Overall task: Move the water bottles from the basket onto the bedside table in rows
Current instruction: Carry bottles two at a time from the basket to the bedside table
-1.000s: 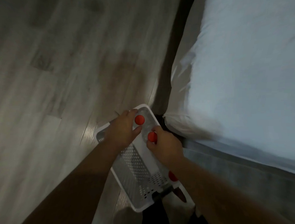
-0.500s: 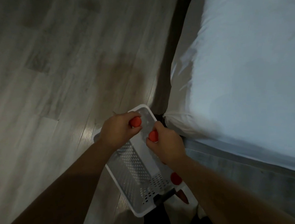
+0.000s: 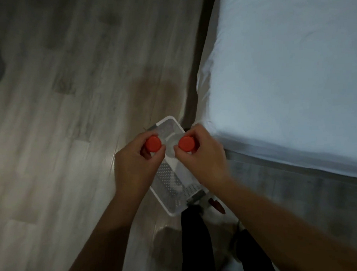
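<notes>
A white perforated basket (image 3: pixel 171 182) lies on the wood floor beside the bed. My left hand (image 3: pixel 134 166) grips a clear water bottle by its neck, and its red cap (image 3: pixel 153 146) shows between my fingers. My right hand (image 3: pixel 203 156) grips a second bottle the same way, red cap (image 3: pixel 186 144) up. Both bottles hang above the far end of the basket, their clear bodies mostly hidden under my hands. Another red cap (image 3: pixel 216 203) peeks out at the basket's near right corner. The bedside table is out of view.
A bed with a white sheet (image 3: pixel 293 73) fills the right side, its grey frame (image 3: pixel 298 179) running below. Grey wood floor (image 3: pixel 60 120) spreads to the left. My dark trouser legs (image 3: pixel 196 241) stand just behind the basket.
Both hands closed on the red-capped bottles and lifted them up out of the basket toward me. The caps now look larger and sit farther apart.
</notes>
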Tool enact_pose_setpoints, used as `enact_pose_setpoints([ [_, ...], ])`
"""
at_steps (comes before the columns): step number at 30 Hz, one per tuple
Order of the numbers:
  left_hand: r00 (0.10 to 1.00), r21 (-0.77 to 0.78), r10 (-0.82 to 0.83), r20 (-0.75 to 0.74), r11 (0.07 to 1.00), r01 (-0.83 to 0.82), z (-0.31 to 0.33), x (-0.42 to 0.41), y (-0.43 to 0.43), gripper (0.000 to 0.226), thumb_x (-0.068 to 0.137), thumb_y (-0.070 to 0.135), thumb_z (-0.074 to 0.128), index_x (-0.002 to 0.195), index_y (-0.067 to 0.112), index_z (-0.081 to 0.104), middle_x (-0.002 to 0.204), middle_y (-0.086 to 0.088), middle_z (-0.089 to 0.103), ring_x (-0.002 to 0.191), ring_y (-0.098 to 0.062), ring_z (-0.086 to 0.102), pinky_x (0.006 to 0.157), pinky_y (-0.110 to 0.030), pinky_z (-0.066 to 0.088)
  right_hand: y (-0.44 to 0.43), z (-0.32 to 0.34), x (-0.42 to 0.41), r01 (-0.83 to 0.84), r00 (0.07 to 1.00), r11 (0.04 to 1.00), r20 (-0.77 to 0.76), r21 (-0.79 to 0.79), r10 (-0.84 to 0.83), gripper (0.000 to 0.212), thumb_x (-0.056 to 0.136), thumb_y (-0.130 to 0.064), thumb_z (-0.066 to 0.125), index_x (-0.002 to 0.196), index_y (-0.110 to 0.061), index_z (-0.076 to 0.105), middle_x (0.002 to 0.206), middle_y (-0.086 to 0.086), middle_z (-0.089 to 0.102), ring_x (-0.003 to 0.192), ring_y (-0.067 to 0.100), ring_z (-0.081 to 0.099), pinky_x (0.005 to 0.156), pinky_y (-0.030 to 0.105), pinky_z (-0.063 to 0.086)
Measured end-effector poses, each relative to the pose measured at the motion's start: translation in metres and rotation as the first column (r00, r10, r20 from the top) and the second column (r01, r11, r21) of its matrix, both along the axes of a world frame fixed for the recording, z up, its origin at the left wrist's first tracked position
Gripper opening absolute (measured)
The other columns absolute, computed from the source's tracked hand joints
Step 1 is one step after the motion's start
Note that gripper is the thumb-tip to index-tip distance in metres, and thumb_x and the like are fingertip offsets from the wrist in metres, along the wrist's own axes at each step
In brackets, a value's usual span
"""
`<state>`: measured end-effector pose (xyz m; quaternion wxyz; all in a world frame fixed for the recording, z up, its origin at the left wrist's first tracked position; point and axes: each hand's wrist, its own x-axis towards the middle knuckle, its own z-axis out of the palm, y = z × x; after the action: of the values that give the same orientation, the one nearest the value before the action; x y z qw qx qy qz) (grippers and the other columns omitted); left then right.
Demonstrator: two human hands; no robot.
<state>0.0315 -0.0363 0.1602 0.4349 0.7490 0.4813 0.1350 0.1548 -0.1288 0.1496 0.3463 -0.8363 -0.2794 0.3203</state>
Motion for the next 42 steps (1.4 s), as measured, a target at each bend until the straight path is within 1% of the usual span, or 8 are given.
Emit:
enact_pose_setpoints([
  [7, 0.995, 0.054, -0.102, -0.022, 0.993, 0.103, 0.122, 0.006, -0.08, 0.03, 0.077, 0.026, 0.074, 0.106, 0.024, 0.066, 0.096, 0.007, 0.07, 0.079, -0.006, 0.065, 0.074, -0.025, 0.058, -0.103, 0.125, 0.014, 0.18, 0.98, 0.967, 0.045, 0.18, -0.191, 0.03, 0.075, -0.031, 0.076, 0.083, -0.033, 0.047, 0.072, -0.02, 0.055, 0.073, -0.005, 0.059, 0.058, 0.009, 0.047],
  [11, 0.979, 0.03, -0.203, -0.007, 0.979, 0.203, 0.177, 0.027, -0.148, 0.028, 0.077, 0.025, 0.074, 0.104, 0.025, 0.066, 0.094, 0.012, 0.065, 0.083, -0.003, 0.063, 0.08, -0.029, 0.056, -0.189, 0.183, 0.033, 0.247, 0.946, 0.942, 0.152, 0.228, -0.285, 0.026, 0.071, -0.021, 0.078, 0.081, -0.017, 0.054, 0.064, -0.01, 0.056, 0.061, 0.008, 0.053, 0.052, 0.018, 0.039],
  [16, 0.912, 0.043, -0.408, 0.029, 0.912, 0.407, 0.222, 0.063, -0.256, 0.024, 0.078, 0.032, 0.073, 0.101, 0.029, 0.067, 0.086, 0.013, 0.067, 0.079, -0.001, 0.062, 0.078, -0.027, 0.052, -0.325, 0.236, 0.055, 0.348, 0.905, 0.913, 0.176, 0.213, -0.386, 0.024, 0.072, -0.024, 0.076, 0.083, -0.02, 0.055, 0.066, -0.012, 0.053, 0.059, 0.003, 0.05, 0.055, 0.014, 0.036],
  [22, 0.778, 0.06, -0.613, 0.14, 0.789, 0.611, 0.25, 0.12, -0.404, 0.028, 0.067, 0.049, 0.063, 0.091, 0.035, 0.066, 0.082, 0.013, 0.071, 0.074, -0.004, 0.065, 0.072, -0.024, 0.054, -0.491, 0.274, 0.074, 0.463, 0.825, 0.868, 0.271, 0.181, -0.496, 0.025, 0.072, -0.03, 0.075, 0.086, -0.018, 0.059, 0.076, -0.007, 0.061, 0.071, 0.006, 0.059, 0.069, 0.033, 0.055],
  [26, 0.639, 0.055, -0.751, 0.167, 0.654, 0.754, 0.264, 0.158, -0.491, 0.025, 0.073, 0.025, 0.077, 0.088, 0.04, 0.064, 0.08, 0.024, 0.066, 0.079, 0.009, 0.061, 0.069, -0.006, 0.044, -0.58, 0.29, 0.076, 0.572, 0.755, 0.792, 0.238, 0.216, -0.61, 0.02, 0.075, -0.023, 0.074, 0.086, -0.018, 0.059, 0.074, -0.007, 0.06, 0.074, 0.006, 0.059, 0.069, 0.027, 0.054],
  [29, 0.568, 0.072, -0.802, 0.187, 0.587, 0.806, 0.272, 0.183, -0.538, 0.031, 0.071, 0.022, 0.078, 0.078, 0.047, 0.062, 0.08, 0.025, 0.068, 0.075, 0.012, 0.06, 0.07, -0.009, 0.046, -0.641, 0.298, 0.073, 0.679, 0.669, 0.7, 0.209, 0.221, -0.714, 0.019, 0.075, -0.024, 0.075, 0.084, -0.021, 0.059, 0.073, -0.005, 0.062, 0.073, 0.005, 0.06, 0.067, 0.026, 0.052],
  [35, 0.41, 0.061, -0.882, 0.232, 0.434, 0.899, 0.292, 0.222, -0.612, 0.021, 0.07, 0.019, 0.078, 0.077, 0.036, 0.068, 0.078, -0.004, 0.071, 0.072, -0.01, 0.063, 0.073, -0.028, 0.049, -0.733, 0.301, 0.068, 0.831, 0.472, 0.516, 0.224, 0.211, -0.853, 0.019, 0.072, -0.022, 0.076, 0.08, -0.024, 0.059, 0.072, -0.005, 0.062, 0.069, 0.009, 0.06, 0.064, 0.032, 0.052],
  [42, 0.175, 0.067, -0.973, 0.148, 0.186, 0.98, 0.285, 0.287, -0.693, 0.019, 0.061, 0.036, 0.071, 0.08, 0.036, 0.069, 0.081, 0.008, 0.072, 0.078, -0.009, 0.067, 0.078, -0.035, 0.055, -0.8, 0.294, 0.088, 0.912, 0.358, 0.371, 0.102, 0.173, -0.928, 0.021, 0.075, -0.022, 0.076, 0.081, -0.028, 0.056, 0.077, -0.011, 0.06, 0.068, 0.001, 0.055, 0.063, 0.017, 0.041],
])
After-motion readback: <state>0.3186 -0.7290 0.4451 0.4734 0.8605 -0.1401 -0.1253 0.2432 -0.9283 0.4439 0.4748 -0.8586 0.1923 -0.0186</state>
